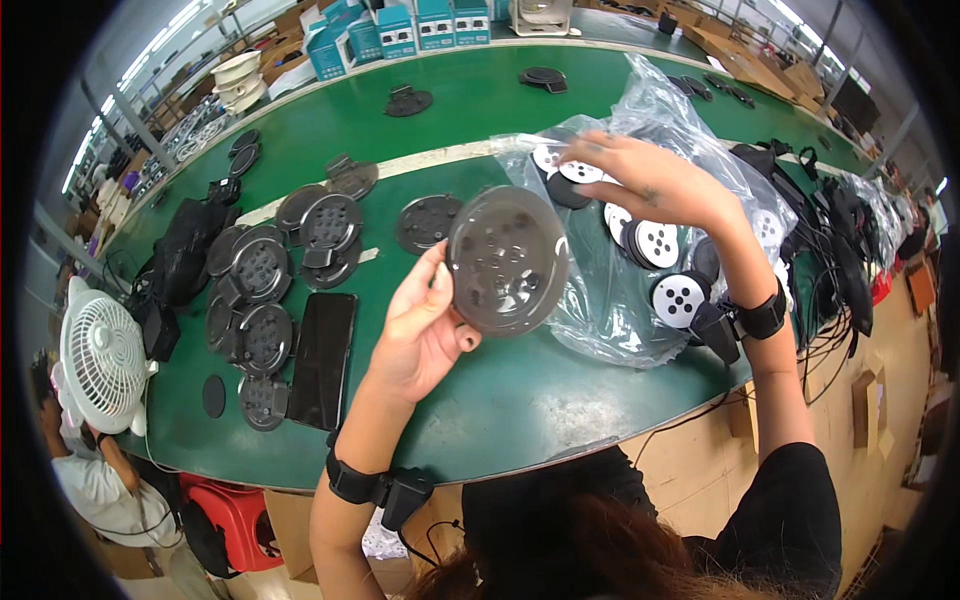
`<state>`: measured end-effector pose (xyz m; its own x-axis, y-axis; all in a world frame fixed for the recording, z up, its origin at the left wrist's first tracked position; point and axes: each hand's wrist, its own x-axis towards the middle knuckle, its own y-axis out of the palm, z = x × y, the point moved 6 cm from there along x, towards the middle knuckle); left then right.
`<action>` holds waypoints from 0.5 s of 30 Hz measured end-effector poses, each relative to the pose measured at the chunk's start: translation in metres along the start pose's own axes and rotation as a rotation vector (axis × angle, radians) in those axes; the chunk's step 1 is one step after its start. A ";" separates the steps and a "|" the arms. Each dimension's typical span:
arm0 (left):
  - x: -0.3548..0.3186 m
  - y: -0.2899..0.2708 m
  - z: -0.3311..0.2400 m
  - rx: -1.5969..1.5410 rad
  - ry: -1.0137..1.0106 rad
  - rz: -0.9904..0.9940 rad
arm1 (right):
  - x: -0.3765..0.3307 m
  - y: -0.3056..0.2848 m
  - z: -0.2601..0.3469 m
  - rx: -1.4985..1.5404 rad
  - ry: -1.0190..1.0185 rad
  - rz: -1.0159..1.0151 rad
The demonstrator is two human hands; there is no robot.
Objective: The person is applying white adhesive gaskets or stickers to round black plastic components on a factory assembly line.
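The forearms, each with a black wrist strap (355, 483), run in from below, the left one cut off by the lower edge. The left hand (412, 330) is clamped on the left rim of a round disc (507, 262), raised above the green surface (560, 412); some of its fingers are hidden behind it. The disc is smoky grey, glossy and partly see-through, with dark round spots and bright glints, so fine detail is hard to make out. Left of that hand lie a black phone-like slab (322, 355) and overlapping dark discs (262, 265), which partly cover one another.

The right hand (650, 178) has its fingers stretched out and apart from the held disc, over a clear plastic bag (600, 325). Inside are black discs and white discs (657, 245) with dark dots, some screened by the hand and wrinkled film; whether the fingertips touch them, I cannot tell. Far back, the blue boxes (395, 32) are cropped at the top.
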<state>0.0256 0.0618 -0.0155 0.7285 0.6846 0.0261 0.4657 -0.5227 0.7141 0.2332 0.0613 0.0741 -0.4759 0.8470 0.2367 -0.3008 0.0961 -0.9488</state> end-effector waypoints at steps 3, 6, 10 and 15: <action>0.000 0.002 -0.001 -0.039 0.004 0.062 | -0.050 0.022 -0.056 -0.207 0.520 0.470; -0.002 0.003 0.001 0.011 0.012 0.038 | -0.074 0.040 -0.065 -0.182 0.591 0.399; -0.002 0.006 0.002 0.047 0.017 0.063 | -0.080 0.036 -0.053 -0.422 0.443 0.171; -0.003 0.007 -0.001 0.070 0.018 0.037 | -0.078 0.022 -0.044 -0.433 0.431 0.077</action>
<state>0.0265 0.0568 -0.0104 0.7369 0.6729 0.0649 0.4730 -0.5818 0.6616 0.3001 0.0207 0.0258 -0.0791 0.9864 0.1441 0.1275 0.1534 -0.9799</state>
